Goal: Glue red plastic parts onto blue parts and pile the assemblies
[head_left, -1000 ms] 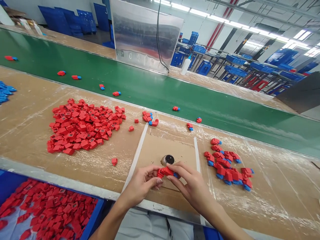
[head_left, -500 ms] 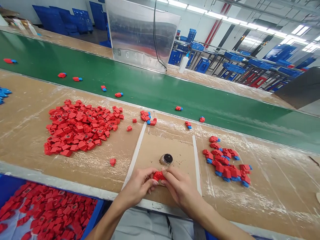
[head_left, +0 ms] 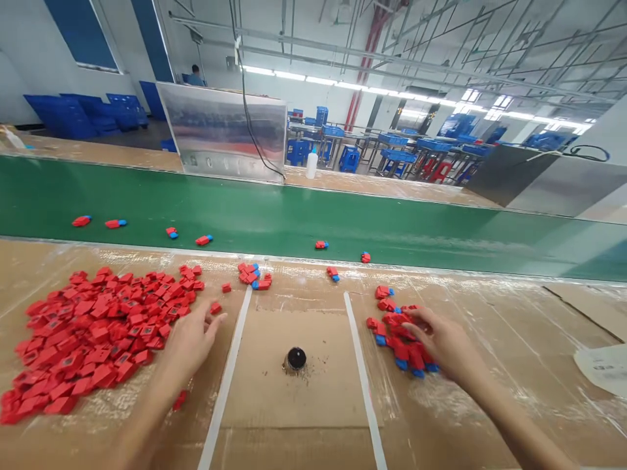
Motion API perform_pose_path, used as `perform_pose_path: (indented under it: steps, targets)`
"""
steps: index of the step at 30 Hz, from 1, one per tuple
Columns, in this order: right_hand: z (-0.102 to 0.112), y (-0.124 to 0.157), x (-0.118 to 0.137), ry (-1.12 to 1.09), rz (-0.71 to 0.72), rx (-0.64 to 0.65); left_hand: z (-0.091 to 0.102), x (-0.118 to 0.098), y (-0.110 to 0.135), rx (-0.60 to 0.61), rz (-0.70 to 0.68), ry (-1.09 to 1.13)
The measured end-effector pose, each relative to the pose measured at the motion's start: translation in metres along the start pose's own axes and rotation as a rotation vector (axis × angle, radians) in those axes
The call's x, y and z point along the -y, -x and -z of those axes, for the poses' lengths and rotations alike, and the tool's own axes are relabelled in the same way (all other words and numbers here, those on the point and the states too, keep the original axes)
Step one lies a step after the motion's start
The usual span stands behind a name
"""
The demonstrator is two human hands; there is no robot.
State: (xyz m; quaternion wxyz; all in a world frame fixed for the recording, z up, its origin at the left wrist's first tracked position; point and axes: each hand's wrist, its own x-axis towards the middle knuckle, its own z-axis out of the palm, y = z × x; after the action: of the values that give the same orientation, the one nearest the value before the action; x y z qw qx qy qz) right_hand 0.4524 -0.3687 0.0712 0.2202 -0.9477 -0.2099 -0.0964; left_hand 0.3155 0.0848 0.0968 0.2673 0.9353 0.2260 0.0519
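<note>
Head view finds me at a reaching step, I judge — left hand [head_left: 190, 336] spread beside the red heap [head_left: 98, 333] on the surface [head_left: 490, 346], right hand [head_left: 441, 339] over red-and-blue pieces [head_left: 402, 344], grip unclear — so the next move calls for a neat pinch.

Desk [head_left: 441, 431]: brown surface, glossy in patches. Left: heap of red pieces [head_left: 93, 333]. Centre: cardboard sheet [head_left: 255, 391] between two white strips [head_left: 225, 391]; dark-topped pot [head_left: 296, 358] stands on it, specks [head_left: 318, 361] beside. Near far edge: small red-and-blue cluster [head_left: 249, 273]. Right: larger red-and-blue group [head_left: 400, 337].
</note>
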Motion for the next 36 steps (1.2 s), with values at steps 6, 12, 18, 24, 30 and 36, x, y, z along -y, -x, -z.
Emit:
perform_pose_path:
  steps: [6,12,18,24,30,36]
  targets:
    - [-0.017,-0.085,-0.064,0.276,0.134,-0.023,-0.013,-0.005,-0.044,0.101,-0.017,-0.511]
    - [-0.064,-0.198,-0.078,0.255,0.221,0.143,-0.011,0.006,-0.031,0.138,-0.006,-0.423]
    - [-0.073,-0.216,-0.078,0.266,0.19,0.227,0.011,0.006,0.028,0.112,-0.031,0.264]
    - [-0.071,-0.204,-0.05,0.233,0.004,0.149,-0.004,-0.003,0.069,0.169,0.036,0.874]
    - [-0.064,-0.128,0.017,0.036,0.159,0.236,-0.032,-0.005,0.095,0.193,0.026,1.016]
    - [-0.071,-0.031,0.071,-0.027,0.331,0.167,-0.06,-0.019,0.107,0.151,0.031,0.949]
